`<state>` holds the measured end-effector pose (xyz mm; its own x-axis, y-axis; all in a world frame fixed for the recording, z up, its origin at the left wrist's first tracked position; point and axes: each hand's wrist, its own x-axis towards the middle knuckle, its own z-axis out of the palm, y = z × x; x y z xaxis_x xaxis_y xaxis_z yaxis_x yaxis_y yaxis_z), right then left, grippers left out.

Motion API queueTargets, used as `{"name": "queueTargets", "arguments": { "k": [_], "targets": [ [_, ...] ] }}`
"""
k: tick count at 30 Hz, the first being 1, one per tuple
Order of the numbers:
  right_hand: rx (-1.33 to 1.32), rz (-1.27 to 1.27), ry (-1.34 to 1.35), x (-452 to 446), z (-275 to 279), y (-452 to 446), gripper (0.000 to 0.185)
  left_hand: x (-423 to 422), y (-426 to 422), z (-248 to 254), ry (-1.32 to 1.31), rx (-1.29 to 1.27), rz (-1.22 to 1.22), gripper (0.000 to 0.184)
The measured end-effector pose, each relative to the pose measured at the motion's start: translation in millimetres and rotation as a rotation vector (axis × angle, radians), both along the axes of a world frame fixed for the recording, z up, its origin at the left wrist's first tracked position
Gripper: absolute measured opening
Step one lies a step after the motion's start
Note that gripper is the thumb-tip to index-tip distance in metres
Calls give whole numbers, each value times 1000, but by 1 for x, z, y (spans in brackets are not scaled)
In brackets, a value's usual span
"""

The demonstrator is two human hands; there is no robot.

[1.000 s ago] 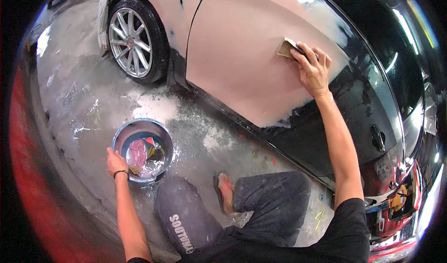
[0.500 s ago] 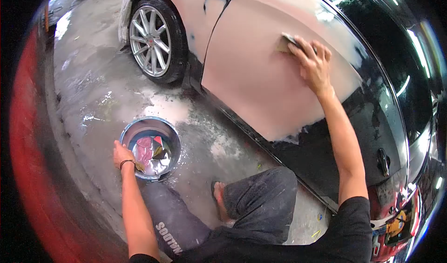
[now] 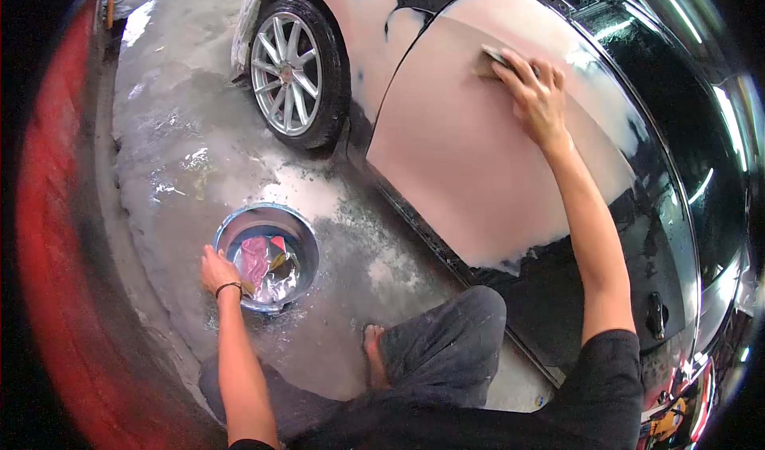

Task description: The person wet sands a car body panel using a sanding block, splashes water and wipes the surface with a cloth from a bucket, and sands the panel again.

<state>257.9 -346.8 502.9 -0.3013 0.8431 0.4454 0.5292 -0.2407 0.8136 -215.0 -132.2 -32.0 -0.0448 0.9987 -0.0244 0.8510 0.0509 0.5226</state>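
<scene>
In the head view, my right hand [image 3: 535,99] is closed around a sanding block [image 3: 496,58], with brownish sandpaper along its underside. The block rests against the upper part of the car door [image 3: 470,155], whose surface is mostly matte pinkish-beige with black around it. My left hand [image 3: 217,271], a dark band at its wrist, is low at the left rim of a blue-grey bucket [image 3: 312,247]. Its fingers are curled, and what they grip is hidden; a brownish piece [image 3: 247,289] shows beside the wrist. Inside the bucket, a pink cloth [image 3: 254,260] lies in water.
Ahead along the car stands the front wheel [image 3: 287,71] with its silver rim. The grey concrete floor [image 3: 171,163] is wet and has pale smears. A door handle [image 3: 657,316] sits on the black lower right part. A red band [image 3: 56,235] curves along the left.
The view has shifted, so the car and bucket appear farther right. My right hand has slid the block upward and toward the front wheel across the door. My left hand stays by the bucket.
</scene>
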Motion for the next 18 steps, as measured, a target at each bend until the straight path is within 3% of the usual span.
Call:
{"name": "queueTargets", "arguments": {
  "k": [1,4,9,13,18],
  "targets": [
    [-3,-59,-67,0,7,22,49,-2,0,-5,-12,14,-4,28],
    [18,8,-47,2,12,43,50,-4,4,-22,-91,68,30,27],
    [28,29,14,-3,-10,-23,51,-3,9,-24,-77,11,10,30],
    [-5,-60,-71,5,-1,15,58,1,7,-3,-49,-100,31,34],
    [22,17,-40,9,5,40,58,-3,6,-27,-90,24,46,38]
  ]
}}
